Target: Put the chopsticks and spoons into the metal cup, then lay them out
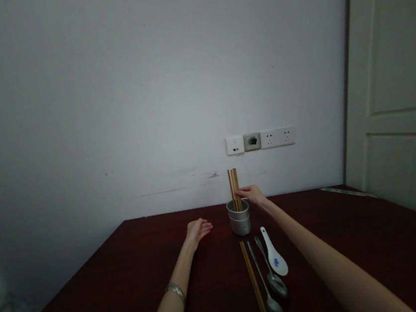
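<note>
A metal utensil holder [240, 224] stands upright near the back of the table, with several wooden chopsticks [233, 185] rising out of it. My right hand [252, 193] pinches the chopsticks just above the holder's rim; how many are between the fingers I cannot tell. To the left of the holder, my left hand [198, 230] hovers over or rests on the table with its fingers stretched out, holding nothing. In front of the holder lie a pair of chopsticks [255, 283], a long-handled metal spoon [274, 310], a second metal spoon [276, 284] and a white ceramic spoon [277, 262] with a blue mark.
The dark red table [132, 285] meets a pale wall [150, 107] at its back edge. Sockets and switch plates [277, 137] are set in the wall. On the right stands a white panelled door [402, 83]. A thin flat strip [347, 192] lies at the back right edge.
</note>
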A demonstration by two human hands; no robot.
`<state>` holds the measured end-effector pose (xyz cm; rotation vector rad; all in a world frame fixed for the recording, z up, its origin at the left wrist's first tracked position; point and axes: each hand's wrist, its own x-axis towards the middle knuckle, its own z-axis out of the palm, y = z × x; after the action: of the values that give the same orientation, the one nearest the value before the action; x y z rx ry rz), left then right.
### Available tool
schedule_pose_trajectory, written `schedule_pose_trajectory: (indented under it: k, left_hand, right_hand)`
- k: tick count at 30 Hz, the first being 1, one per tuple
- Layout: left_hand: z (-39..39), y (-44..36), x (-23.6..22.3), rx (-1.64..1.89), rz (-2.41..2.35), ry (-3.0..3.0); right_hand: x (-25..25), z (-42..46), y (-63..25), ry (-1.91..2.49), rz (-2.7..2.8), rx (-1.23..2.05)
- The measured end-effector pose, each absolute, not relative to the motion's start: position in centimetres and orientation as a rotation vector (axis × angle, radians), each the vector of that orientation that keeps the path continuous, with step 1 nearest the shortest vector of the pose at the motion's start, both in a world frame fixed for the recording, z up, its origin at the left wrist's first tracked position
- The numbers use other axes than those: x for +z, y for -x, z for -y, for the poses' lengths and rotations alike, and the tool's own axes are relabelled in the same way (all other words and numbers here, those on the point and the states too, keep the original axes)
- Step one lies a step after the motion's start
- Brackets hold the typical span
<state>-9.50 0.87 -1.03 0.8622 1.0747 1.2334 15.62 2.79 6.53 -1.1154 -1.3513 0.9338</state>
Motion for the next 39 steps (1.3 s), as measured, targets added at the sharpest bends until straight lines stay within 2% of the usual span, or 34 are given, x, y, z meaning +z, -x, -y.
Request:
schedule_pose_trajectory:
  k: [30, 39]
  left_hand:
    - [-1.2, 9.4, -1.1, 1.235, -1.119, -0.843]
    - [-1.0, 9.3, -1.1, 1.253, -1.116, -0.859]
  right_hand:
    - [4.6, -3.7, -15.8, 1.194, 1.397, 0.922]
    - [3.9, -1.1, -19.2, 1.256, 1.285, 1.026]
